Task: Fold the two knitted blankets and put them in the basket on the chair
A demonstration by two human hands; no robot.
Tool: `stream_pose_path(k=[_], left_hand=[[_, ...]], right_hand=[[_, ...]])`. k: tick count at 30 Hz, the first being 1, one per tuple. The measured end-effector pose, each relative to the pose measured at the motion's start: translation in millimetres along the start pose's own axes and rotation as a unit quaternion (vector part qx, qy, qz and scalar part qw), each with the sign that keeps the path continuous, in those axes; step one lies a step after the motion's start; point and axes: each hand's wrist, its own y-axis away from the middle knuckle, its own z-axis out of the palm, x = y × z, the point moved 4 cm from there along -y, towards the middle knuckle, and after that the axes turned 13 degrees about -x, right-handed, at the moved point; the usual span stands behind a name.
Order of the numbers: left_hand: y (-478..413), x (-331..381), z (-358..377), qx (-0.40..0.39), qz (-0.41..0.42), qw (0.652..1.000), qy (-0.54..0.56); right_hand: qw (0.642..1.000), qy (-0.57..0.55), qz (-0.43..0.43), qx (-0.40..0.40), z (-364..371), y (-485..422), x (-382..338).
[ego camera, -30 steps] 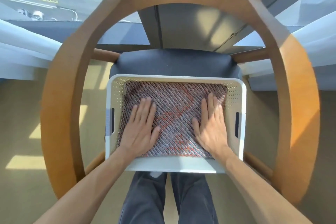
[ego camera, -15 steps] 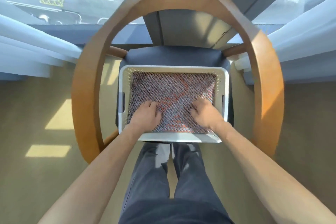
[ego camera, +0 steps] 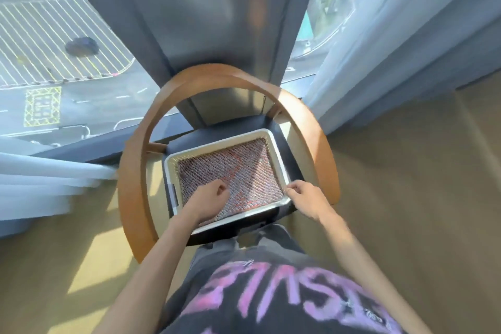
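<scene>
Both hands hang over the near end of the basket [ego camera: 217, 145]. My left hand [ego camera: 211, 195] sits above the knitted blanket [ego camera: 238, 171], fingers loosely curled toward the palm and thumb out. I see nothing held in it, though the blur hides whether the knuckles touch the knit. My right hand [ego camera: 307, 197] is at the basket's near right corner, its fingers [ego camera: 291, 190] bent down just beside the rim. I cannot tell whether they pinch the rim, catch the blanket's edge or hold nothing.

As for writing, the dark shirt [ego camera: 244, 266] at the bottom of the view carries large pink-purple lettering [ego camera: 284, 287]. It is upside down to the camera and smeared, so I cannot read it. Outside the window, a yellow boxed road marking [ego camera: 42, 106] lies on the street below, and any characters in it are too small to make out.

That blanket, a red and grey weave, lies flat inside the white basket and fills it from wall to wall. I cannot tell whether another one lies beneath it. This basket rests on the dark seat [ego camera: 189, 141] of the chair [ego camera: 135, 171], within its curved wooden back. Pale curtains [ego camera: 379, 49] hang on either side.
</scene>
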Motion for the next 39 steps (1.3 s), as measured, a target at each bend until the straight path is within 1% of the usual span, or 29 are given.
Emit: stream_pose_path(k=[3,7,10,12,14,17,19,22,25,29,31,35,37,39], left_hand=[[8,9,-2,-0.015,0.037,0.999,-0.029],[21,14,8,-0.047,0.088,0.988,-0.117],[29,13,26,-0.083,0.113,0.975,-0.169],[35,11,44,-0.126,0.128,0.962,-0.208],[42,15,61,-0.166,0.150,0.938,-0.264],[52,26,90,-0.202,0.168,0.909,-0.325],[60,39,111,-0.210,0.175,0.883,-0.381],[74,60,152,-0.244,0.209,0.840,-0.437],[96,77,200,-0.273,0.233,0.803,-0.476],[135,86,275,-0.295,0.274,0.749,-0.526],[158,83,315,-0.310,0.279,0.729,-0.542],[208,64,390,-0.339,0.297,0.687,-0.569],[235,48,427,-0.352,0.304,0.657,-0.594],[260,31,460,-0.371,0.302,0.618,-0.624]], right_hand=[[0.995,-0.078,0.019,0.051,14,26,15],[0.978,-0.164,0.044,0.125,48,62,37],[0.964,-0.198,0.075,0.162,84,92,58],[0.951,-0.235,0.094,0.176,112,114,72],[0.932,-0.284,0.114,0.195,141,136,87],[0.901,-0.349,0.137,0.219,185,168,113],[0.875,-0.395,0.151,0.234,213,190,128],[0.827,-0.465,0.168,0.266,254,224,150],[0.781,-0.511,0.190,0.305,298,260,174],[0.709,-0.577,0.220,0.341,374,306,208],[0.673,-0.603,0.237,0.356,417,330,223],[0.614,-0.642,0.258,0.380,497,373,249],[0.589,-0.653,0.271,0.392,532,391,260],[0.560,-0.662,0.285,0.407,566,407,270]])
